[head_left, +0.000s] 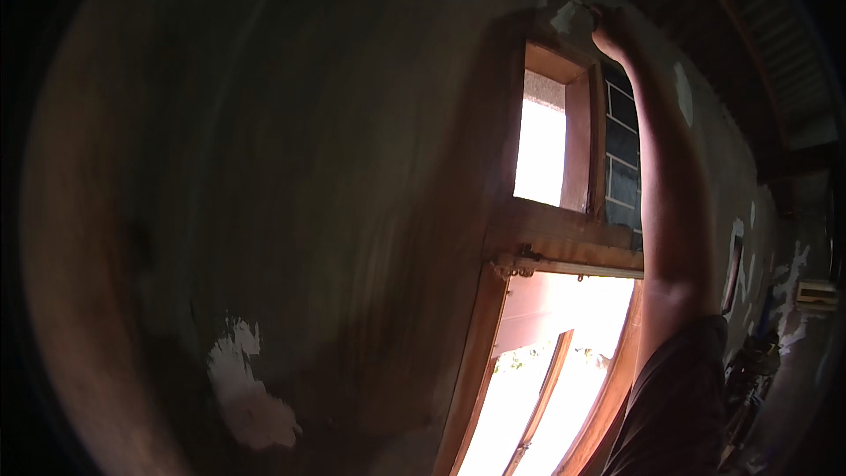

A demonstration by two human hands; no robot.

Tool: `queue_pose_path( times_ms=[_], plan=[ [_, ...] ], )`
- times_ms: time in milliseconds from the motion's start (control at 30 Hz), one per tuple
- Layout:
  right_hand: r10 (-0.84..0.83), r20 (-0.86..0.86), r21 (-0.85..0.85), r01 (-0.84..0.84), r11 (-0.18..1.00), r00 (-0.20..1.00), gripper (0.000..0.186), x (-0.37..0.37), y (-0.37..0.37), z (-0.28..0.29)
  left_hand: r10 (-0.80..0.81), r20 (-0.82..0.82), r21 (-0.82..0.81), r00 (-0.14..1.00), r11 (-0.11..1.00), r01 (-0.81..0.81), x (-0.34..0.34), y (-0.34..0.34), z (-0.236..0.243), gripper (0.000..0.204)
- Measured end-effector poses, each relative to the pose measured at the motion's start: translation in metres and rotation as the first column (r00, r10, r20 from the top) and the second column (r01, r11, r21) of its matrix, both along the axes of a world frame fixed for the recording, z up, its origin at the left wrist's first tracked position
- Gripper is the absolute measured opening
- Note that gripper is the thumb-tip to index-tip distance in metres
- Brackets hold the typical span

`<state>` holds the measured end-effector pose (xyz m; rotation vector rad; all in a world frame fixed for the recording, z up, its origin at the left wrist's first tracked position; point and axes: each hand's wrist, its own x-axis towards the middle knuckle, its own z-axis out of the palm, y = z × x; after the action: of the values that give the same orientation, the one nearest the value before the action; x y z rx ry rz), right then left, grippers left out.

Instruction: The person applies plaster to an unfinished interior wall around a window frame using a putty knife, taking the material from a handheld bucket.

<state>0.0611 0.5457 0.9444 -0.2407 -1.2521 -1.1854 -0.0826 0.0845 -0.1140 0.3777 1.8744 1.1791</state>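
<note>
My right arm reaches high up the wall, and my right hand (610, 33) is closed near the top of the view. From its fingers a thin tool (583, 6), which looks like a putty knife, points left onto a white patch (562, 19) of filler. Its blade is small and dim, so its exact shape cannot be made out. The patch lies on the dark grey wall (317, 167), just above a wooden window frame (551, 60). My left hand is out of view.
Below the small window, a larger wooden-framed opening (480, 388) lets in bright light. Another white patch (251, 401) marks the wall at lower left. Dark grilled panes (621, 154) stand beside my forearm. Corrugated roofing (784, 44) slopes overhead at right. Cluttered dark items (753, 370) are at far right.
</note>
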Motion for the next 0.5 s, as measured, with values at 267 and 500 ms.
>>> queue_pose_path(
  times_ms=[267,500],
  plan=[
    [0.168,-0.005,-0.295,-0.162,0.942,0.986,0.037,-0.008,-0.042,-0.115,-0.003,-0.012,0.003,1.000,1.000,0.003,-0.002,-0.006,-0.014,0.035],
    [0.206,0.005,-0.200,-0.201,0.959,0.979,0.035,0.004,-0.068,-0.175,-0.018,-0.025,0.014,1.000,1.000,0.018,-0.005,-0.009,-0.022,0.035]
  ],
)
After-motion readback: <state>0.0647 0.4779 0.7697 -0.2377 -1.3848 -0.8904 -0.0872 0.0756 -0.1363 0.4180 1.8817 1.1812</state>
